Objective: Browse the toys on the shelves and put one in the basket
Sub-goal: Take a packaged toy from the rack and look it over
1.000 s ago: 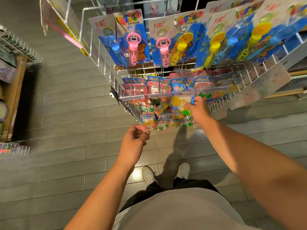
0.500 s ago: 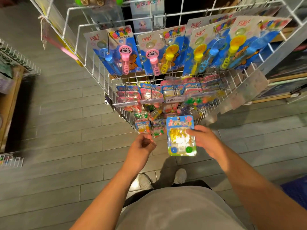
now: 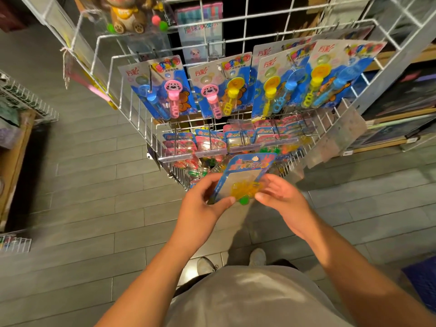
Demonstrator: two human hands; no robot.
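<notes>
A blue blister card toy pack (image 3: pixel 245 175) with yellow pieces and a green ball under clear plastic is held in front of the white wire rack (image 3: pixel 132 109). My left hand (image 3: pixel 203 206) grips the pack's lower left corner, thumb across the bottom edge. My right hand (image 3: pixel 280 199) holds its right side, fingers partly spread. On the rack's upper hooks hang blue bubble wand cards (image 3: pixel 165 88). Similar small toy packs (image 3: pixel 195 145) fill the lower row. A dark blue basket (image 3: pixel 422 286) shows at the lower right edge.
A plush toy in a bag (image 3: pixel 127 15) hangs at the rack's top. Another wire shelf with goods (image 3: pixel 21 102) stands at the left, and wooden shelves (image 3: pixel 389 119) at the right. Grey floor tiles (image 3: pixel 94 185) lie to the rack's left. My shoes (image 3: pixel 207 265) are below.
My right hand pulled the toy pack off the lower hooks and brought it toward me. My left hand rose and took hold of the pack's lower left corner.
</notes>
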